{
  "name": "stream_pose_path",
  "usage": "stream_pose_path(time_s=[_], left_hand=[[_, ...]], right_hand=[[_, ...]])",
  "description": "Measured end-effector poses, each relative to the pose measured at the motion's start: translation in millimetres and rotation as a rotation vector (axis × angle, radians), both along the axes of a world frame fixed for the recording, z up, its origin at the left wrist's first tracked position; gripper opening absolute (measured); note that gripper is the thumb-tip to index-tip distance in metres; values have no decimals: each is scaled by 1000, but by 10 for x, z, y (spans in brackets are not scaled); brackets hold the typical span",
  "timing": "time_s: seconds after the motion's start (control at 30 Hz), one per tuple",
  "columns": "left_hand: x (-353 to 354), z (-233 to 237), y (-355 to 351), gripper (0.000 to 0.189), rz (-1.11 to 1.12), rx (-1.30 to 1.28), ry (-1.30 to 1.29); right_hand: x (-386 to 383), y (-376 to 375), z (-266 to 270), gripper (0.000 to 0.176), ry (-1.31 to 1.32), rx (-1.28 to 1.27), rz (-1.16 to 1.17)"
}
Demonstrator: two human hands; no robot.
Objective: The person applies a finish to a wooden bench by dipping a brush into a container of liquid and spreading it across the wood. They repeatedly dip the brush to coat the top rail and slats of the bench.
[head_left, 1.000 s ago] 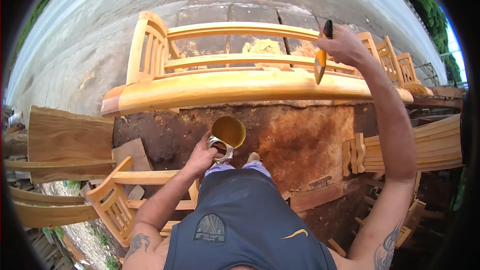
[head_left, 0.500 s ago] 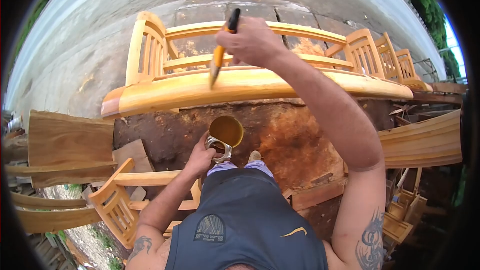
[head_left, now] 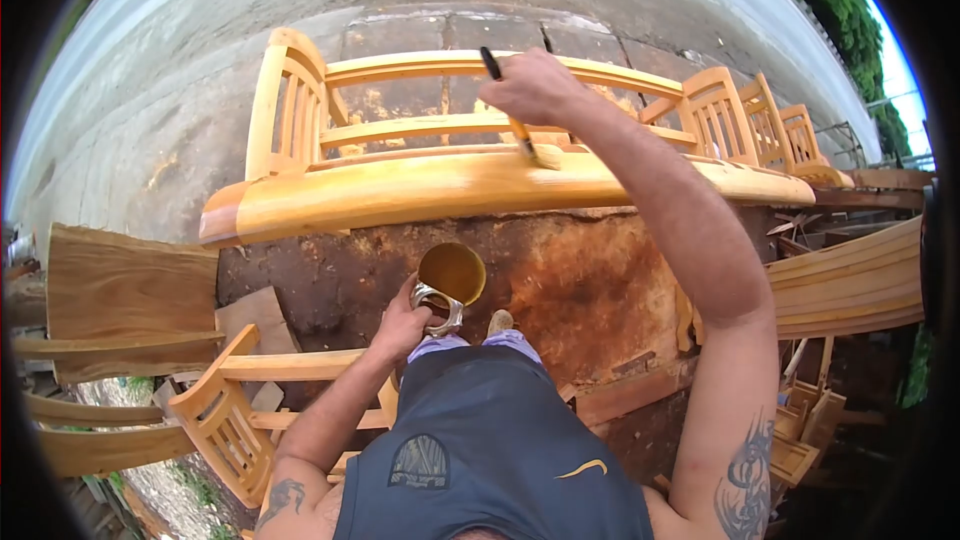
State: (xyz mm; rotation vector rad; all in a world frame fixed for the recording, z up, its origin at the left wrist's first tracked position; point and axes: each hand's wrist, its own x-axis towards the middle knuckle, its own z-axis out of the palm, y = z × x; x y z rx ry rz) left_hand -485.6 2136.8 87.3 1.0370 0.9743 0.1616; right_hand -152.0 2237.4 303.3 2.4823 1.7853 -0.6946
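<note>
My right hand [head_left: 532,88] is closed around a paintbrush [head_left: 519,130] with a black and orange handle. The bristles touch the broad, rounded top rail [head_left: 420,187] of a pale wooden bench frame, which looks wet and glossy along part of its length. Lower down, my left hand [head_left: 402,323] grips a metal can [head_left: 450,275] by its side. Brownish-yellow liquid shows inside the can, held in front of my legs and below the rail.
A slatted end panel [head_left: 710,118] stands at the bench's right, with more frames behind it. Wide planks [head_left: 130,290] lie at left and curved boards [head_left: 850,280] at right. Another wooden frame [head_left: 228,420] is beside my left arm. Stained ground [head_left: 590,290] lies below.
My right hand has moved right and down with the paintbrush, whose bristles now press on the rail further right. My left hand and the can stay nearly in place.
</note>
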Motion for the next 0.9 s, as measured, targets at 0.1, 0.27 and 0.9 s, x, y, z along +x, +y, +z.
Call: stream_pose_path(time_s=[0.1,0.27,0.9], left_hand=[[19,74,6,82,41,-23,-29],[-17,-10,35,85,39,-30,0],[78,139,7,84,70,-155,-109]], right_hand=[[-433,309,-6,45,142,116,25],[48,107,-80,39,520,247,-223],[769,-394,111,43,-19,219,-269]])
